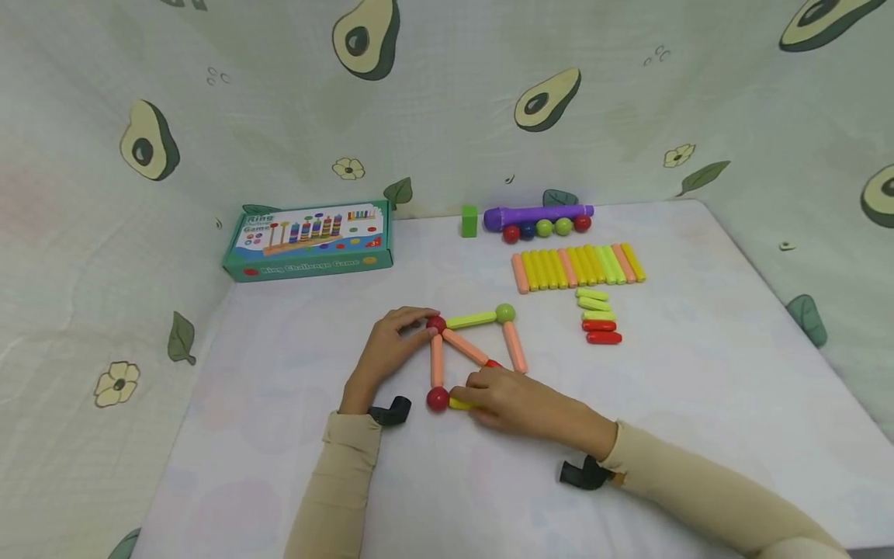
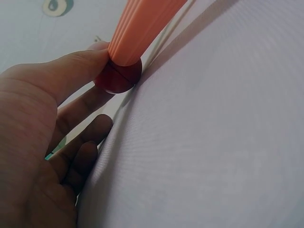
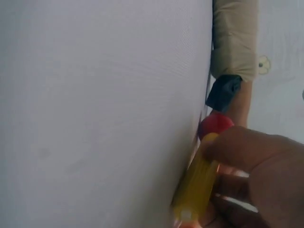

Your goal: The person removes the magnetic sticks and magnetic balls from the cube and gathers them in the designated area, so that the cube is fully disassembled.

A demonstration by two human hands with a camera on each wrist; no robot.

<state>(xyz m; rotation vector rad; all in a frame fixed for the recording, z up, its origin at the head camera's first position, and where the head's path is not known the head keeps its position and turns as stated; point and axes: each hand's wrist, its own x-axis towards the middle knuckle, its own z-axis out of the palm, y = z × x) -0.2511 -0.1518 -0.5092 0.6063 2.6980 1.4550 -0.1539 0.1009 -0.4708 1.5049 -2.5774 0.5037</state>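
Observation:
On the table lies a shape of coloured sticks and balls. My left hand (image 1: 389, 345) pinches the red ball (image 1: 436, 324) at its upper left corner between thumb and fingers. From that ball run a lime stick (image 1: 471, 320), an orange slanting stick (image 1: 466, 348) and an orange stick (image 1: 437, 361) down to a lower red ball (image 1: 438, 399). With its thumb and fingers my right hand (image 1: 520, 400) grips a yellow stick (image 3: 194, 190), one end at the lower red ball. A green ball (image 1: 505, 313) joins the lime stick to another orange stick (image 1: 515, 347). The right hand partly covers a red piece (image 1: 493, 363).
Behind the shape lie a row of yellow, orange and lime sticks (image 1: 580, 266) and several short lime and red sticks (image 1: 599, 326). A purple stick (image 1: 541, 216), loose balls (image 1: 544, 227) and a green block (image 1: 469, 221) sit at the back. A game box (image 1: 310, 241) stands back left.

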